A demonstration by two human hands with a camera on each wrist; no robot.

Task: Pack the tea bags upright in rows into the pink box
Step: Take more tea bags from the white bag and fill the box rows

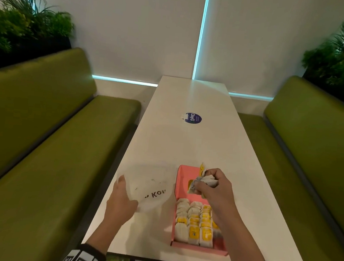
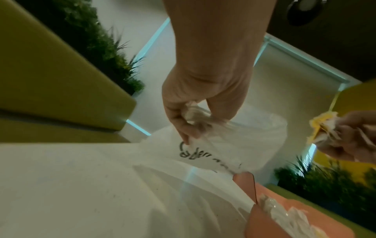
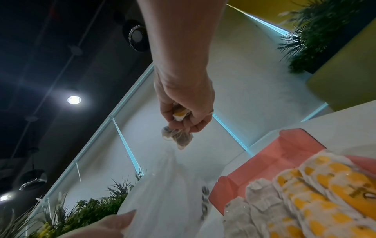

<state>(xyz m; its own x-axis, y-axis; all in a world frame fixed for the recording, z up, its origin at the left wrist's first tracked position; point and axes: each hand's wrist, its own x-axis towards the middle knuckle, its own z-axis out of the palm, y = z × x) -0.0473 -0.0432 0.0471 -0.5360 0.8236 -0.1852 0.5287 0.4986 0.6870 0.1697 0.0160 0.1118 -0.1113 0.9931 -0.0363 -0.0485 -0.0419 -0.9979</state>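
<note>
Right grip [image 1: 212, 186] clutches a crumpled bunch of tea bags [image 1: 204, 180] above the pink box [image 1: 182, 173]; left grip [image 2: 195, 112] pinches a plastic bag [image 2: 234, 145]. Soft, light sachets likely suit edge holds.

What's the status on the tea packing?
Right hand grips tea bags above pink box. Left hand pinches plastic bag. Nothing blocking.

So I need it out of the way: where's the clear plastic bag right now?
In the head view, the clear plastic bag lies on the white table, left of the pink box, gripped by the left hand.
</note>
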